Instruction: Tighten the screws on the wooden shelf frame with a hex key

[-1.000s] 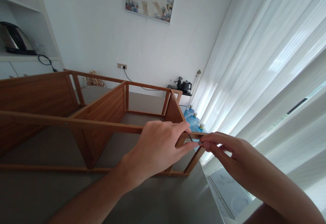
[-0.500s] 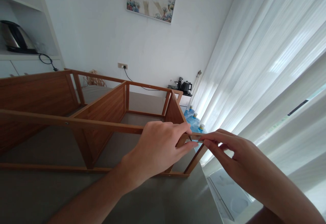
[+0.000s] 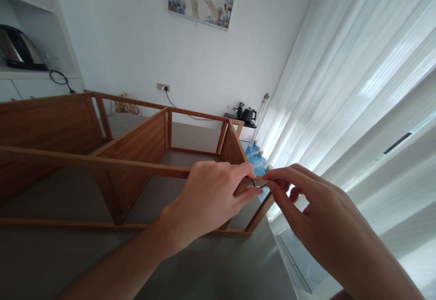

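A wooden shelf frame [image 3: 156, 169] with slatless panels lies on a grey surface. My left hand [image 3: 207, 195] is closed around the right end of its near upper rail, thumb and forefinger on either side of a small dark screw [image 3: 254, 183]. My right hand [image 3: 303, 195] is closed, pinching a thin metal Allen key [image 3: 264, 185] between thumb and forefinger. The key reaches toward the screw; whether it sits in the screw head I cannot tell. Fingers hide much of the rail's end.
Blue water bottles [image 3: 257, 160] stand on the floor beyond the frame's right end. A black kettle [image 3: 248, 115] is on a small stand at the back. White curtains [image 3: 340, 86] hang on the right. Another kettle [image 3: 22, 50] sits on the left shelf.
My right hand has turned and shifted slightly up and left, with the Allen key now tilted differently. My left hand keeps its place on the rail.
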`<state>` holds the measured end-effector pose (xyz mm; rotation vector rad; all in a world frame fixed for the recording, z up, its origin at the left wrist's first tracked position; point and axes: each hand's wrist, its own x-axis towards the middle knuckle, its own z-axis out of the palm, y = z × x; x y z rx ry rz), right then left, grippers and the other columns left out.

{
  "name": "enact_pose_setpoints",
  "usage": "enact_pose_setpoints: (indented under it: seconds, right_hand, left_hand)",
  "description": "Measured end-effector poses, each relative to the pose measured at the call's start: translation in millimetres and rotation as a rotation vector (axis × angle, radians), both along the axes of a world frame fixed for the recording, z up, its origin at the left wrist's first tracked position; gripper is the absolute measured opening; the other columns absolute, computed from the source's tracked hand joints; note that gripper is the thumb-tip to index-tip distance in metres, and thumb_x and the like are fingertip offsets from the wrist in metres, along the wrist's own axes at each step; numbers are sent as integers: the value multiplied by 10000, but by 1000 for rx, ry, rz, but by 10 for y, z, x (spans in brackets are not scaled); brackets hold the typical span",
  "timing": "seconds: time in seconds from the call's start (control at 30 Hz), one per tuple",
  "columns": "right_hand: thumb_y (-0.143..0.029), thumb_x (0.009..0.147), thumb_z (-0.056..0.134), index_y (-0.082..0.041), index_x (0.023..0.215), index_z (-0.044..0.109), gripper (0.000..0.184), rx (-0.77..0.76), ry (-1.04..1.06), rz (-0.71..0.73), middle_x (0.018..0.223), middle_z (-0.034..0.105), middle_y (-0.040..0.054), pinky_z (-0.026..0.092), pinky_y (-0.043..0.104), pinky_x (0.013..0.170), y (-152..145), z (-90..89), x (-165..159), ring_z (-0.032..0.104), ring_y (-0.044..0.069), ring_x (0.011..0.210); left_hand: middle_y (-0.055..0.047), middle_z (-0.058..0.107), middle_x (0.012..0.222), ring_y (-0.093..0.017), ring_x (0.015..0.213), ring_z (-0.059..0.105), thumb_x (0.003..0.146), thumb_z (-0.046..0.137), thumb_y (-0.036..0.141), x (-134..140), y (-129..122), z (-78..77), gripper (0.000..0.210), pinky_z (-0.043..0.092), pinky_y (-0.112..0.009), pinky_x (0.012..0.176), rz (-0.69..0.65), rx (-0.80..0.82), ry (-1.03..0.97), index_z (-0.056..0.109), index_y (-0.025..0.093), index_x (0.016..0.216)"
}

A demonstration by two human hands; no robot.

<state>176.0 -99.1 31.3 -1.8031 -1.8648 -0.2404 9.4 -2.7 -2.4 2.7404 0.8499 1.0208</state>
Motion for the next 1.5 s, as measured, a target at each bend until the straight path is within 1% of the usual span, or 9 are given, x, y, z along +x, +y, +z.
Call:
enact_pose_setpoints:
  seconds: [0.17,0.4,0.63,0.73,0.87,1.0,1.17,1.37,1.5]
  right_hand:
    - [-310,928,546,-286,929,648,105,16,-5,-10,853,668,-10,456,225,523,16,3,-17,578,118,633]
    - [-422,963,493,-328,974,627,164,-145,93,-24,877,688,-53,472,203,525,26,-5,148,605,106,678]
    - [-468,952,498,-330,1027,668,231,-193,135,5,920,713,-27,503,210,545,12,-25,254,647,129,741]
    - [-500,940,503,-320,1005,701,275,-242,133,2,911,727,-8,517,236,554,15,-38,301,654,151,730]
    - [-527,932,502,-316,997,735,320,-287,137,11,949,751,7,558,286,639,11,-54,349,681,187,774]
    - [-522,928,511,-329,1030,737,314,-302,146,9,964,761,2,571,292,675,5,-57,362,694,195,806]
    - [-487,949,490,-335,1032,720,288,-299,129,21,968,740,-6,529,255,581,8,-50,355,675,168,781]
    - [-466,962,471,-300,1018,701,289,-283,142,53,933,719,5,538,269,637,0,-38,376,660,165,792]
    - [-482,952,478,-297,1039,707,307,-246,194,32,905,721,18,532,263,590,-38,-21,399,652,170,753]
  left_hand:
    - [35,756,870,-174,778,709,922,541,541,6,2,-10,303,467,-287,694,2,15,0,644,315,1095]
    - [45,751,854,-178,743,698,919,532,557,10,-6,-10,300,441,-290,657,25,23,4,643,316,1061]
    - [22,752,843,-174,745,697,914,540,554,3,0,-13,320,455,-282,681,4,3,-2,649,296,1070]
    - [20,753,844,-176,744,697,903,561,549,1,5,-10,317,452,-273,670,4,6,2,649,296,1073]
    - [32,751,845,-179,744,698,892,582,542,-2,2,-5,303,450,-279,661,14,3,5,644,308,1073]
    - [32,751,857,-186,764,701,892,578,546,0,3,-9,310,452,-293,672,17,6,11,639,307,1081]
    - [37,751,866,-185,762,702,891,575,550,-3,6,-7,308,459,-300,675,13,5,18,634,308,1072]
    - [49,750,857,-173,746,701,902,600,418,1,10,-4,199,426,-278,624,18,43,30,616,305,1065]
    - [61,748,837,-168,727,701,918,578,383,17,15,-22,164,413,-277,600,27,53,21,617,310,1060]
